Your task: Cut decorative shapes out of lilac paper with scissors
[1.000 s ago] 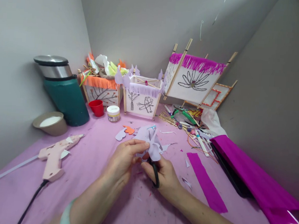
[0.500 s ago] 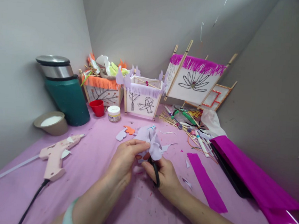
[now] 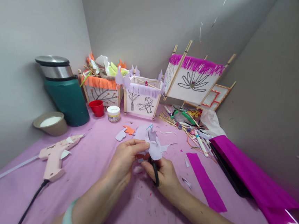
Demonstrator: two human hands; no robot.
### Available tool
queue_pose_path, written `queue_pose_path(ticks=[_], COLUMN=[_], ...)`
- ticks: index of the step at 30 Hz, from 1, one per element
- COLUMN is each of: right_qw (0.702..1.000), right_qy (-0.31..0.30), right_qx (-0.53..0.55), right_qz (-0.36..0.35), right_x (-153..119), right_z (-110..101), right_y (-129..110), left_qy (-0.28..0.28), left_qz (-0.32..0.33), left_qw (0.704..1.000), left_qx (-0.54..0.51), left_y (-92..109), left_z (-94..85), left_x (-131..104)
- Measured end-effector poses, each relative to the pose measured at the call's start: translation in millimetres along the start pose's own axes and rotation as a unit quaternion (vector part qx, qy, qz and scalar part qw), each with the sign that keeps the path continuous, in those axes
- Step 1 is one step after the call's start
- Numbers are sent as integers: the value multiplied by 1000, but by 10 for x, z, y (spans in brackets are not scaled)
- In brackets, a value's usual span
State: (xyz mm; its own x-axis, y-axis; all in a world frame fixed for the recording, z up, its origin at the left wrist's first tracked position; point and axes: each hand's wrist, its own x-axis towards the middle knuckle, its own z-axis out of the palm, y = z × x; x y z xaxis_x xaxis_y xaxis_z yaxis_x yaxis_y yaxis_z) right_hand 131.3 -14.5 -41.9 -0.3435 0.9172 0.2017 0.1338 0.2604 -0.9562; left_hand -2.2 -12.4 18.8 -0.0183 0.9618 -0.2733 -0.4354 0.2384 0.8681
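Between thumb and fingers, my left hand (image 3: 128, 155) pinches a piece of pale lilac paper (image 3: 155, 151) with a few blue lines near its top. My right hand (image 3: 166, 176) is closed round the black handles of a pair of scissors (image 3: 155, 171). Their blades run up into the lilac paper, partly hidden by its folds. Just beyond my left hand lie a lilac paper cutout (image 3: 120, 134) and an orange paper cutout (image 3: 129, 130). A strip of magenta paper (image 3: 206, 183) lies to the right of my right hand.
A pink glue gun (image 3: 56, 156) with its cord lies at left, near a bowl (image 3: 51, 123) and a green tumbler (image 3: 65, 96). Paper-sided lanterns (image 3: 142, 102) stand at the back. Sticks and markers (image 3: 201, 143) clutter the right, beside folded magenta paper (image 3: 251, 176).
The lilac paper has shifted slightly in my fingers around the scissor blades. Both hands stay in nearly the same place.
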Motion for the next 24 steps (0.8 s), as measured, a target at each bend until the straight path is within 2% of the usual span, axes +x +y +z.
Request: queue_pose_path(ticks=[18, 24], right_qw=[996, 997], right_qy=[23, 12], right_qx=[-82, -79], right_qz=[-38, -17], right_x=[16, 21], right_z=[-83, -129], right_y=[-35, -91], left_qy=[-14, -26], left_qz=[20, 21], left_qw=[1000, 999], left_qx=[3, 19], left_y=[43, 34], left_z=[-80, -106], left_x=[80, 86])
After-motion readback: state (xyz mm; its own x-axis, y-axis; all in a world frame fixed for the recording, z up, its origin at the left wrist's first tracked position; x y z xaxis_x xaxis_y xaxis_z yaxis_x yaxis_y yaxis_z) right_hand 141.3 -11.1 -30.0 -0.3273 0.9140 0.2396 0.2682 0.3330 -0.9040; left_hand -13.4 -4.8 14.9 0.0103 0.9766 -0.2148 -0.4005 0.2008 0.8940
